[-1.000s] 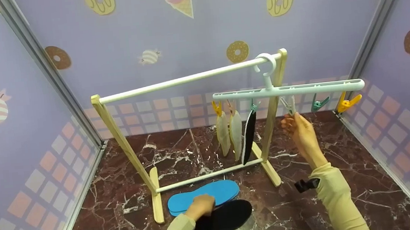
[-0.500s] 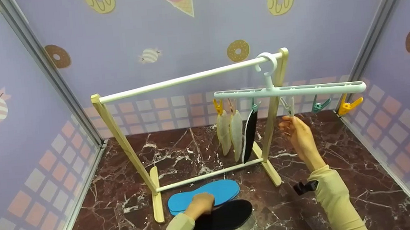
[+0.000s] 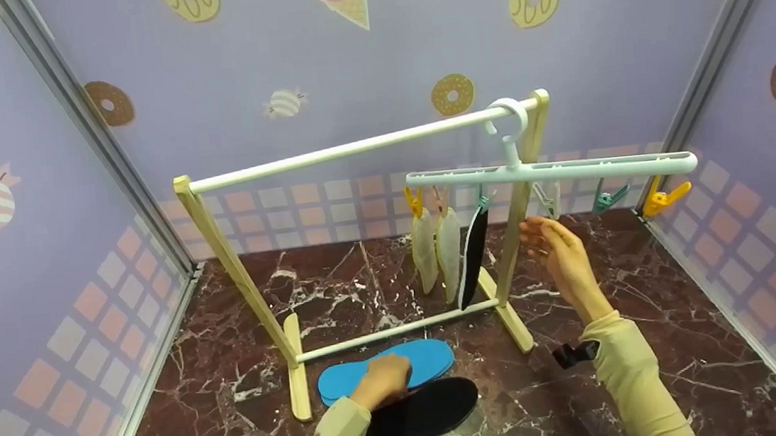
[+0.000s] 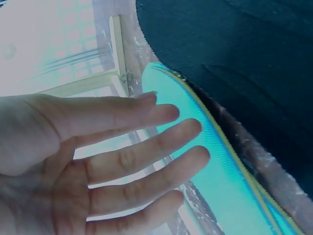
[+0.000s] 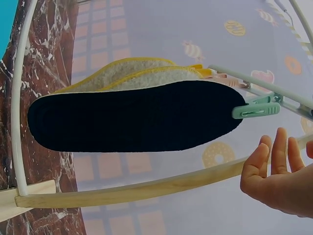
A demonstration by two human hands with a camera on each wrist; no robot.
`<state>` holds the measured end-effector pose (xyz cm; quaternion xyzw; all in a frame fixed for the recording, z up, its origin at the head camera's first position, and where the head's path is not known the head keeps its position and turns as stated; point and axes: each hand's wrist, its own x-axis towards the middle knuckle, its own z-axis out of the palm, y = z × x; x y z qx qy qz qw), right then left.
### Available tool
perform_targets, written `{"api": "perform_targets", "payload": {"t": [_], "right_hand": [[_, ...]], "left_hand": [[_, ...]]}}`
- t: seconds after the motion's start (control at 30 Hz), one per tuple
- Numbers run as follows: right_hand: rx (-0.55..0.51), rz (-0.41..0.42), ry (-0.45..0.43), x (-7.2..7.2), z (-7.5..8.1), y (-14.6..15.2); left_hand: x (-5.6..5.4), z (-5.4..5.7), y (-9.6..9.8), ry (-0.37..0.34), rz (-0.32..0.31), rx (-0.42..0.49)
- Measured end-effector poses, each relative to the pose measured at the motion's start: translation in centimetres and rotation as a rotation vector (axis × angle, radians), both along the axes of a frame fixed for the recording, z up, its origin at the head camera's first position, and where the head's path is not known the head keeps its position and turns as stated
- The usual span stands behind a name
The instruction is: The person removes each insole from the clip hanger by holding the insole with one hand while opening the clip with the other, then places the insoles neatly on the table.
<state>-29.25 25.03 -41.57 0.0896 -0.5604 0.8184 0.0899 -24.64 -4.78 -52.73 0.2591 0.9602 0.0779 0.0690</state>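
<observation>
My left hand [image 3: 386, 378] is over the blue insoles [image 3: 431, 358] and beside a black insole [image 3: 428, 415] on the tabletop. Its fingers are nearly straight and hold nothing in the left wrist view. Just below a white clip [image 3: 549, 202] on the pale hanger [image 3: 569, 171] is my right hand [image 3: 564, 258], its fingers loose and apart from the clip. To its left a black insole [image 3: 474, 259] hangs from a green clip [image 5: 257, 108]. Two greyish insoles with yellow edges [image 3: 425, 251] hang behind it from a yellow clip [image 3: 415, 202] and a pink clip [image 3: 439, 199].
A wooden rack [image 3: 353, 148] carries the hanger near its right post. Another green clip [image 3: 610, 198] and a yellow clip [image 3: 665, 200] hang at the hanger's right end. Patterned walls enclose the dark marbled tabletop [image 3: 230, 354] at the back and sides.
My right hand has let go of the white clip and moved slightly down and left. My left hand has shifted a little up and right over the insoles.
</observation>
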Motion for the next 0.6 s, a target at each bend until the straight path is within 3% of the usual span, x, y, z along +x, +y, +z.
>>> {"api": "perform_targets", "payload": {"t": [0.4,0.6], "right_hand": [[0.02,0.003,0.051,0.0,0.1,-0.5],[0.055,-0.005,0.056,0.0,0.1,-0.6]], "left_hand": [[-0.5,0.8,1.2,0.05,0.051,0.05],[-0.8,1.1,2.0,0.144,0.059,0.167]]}}
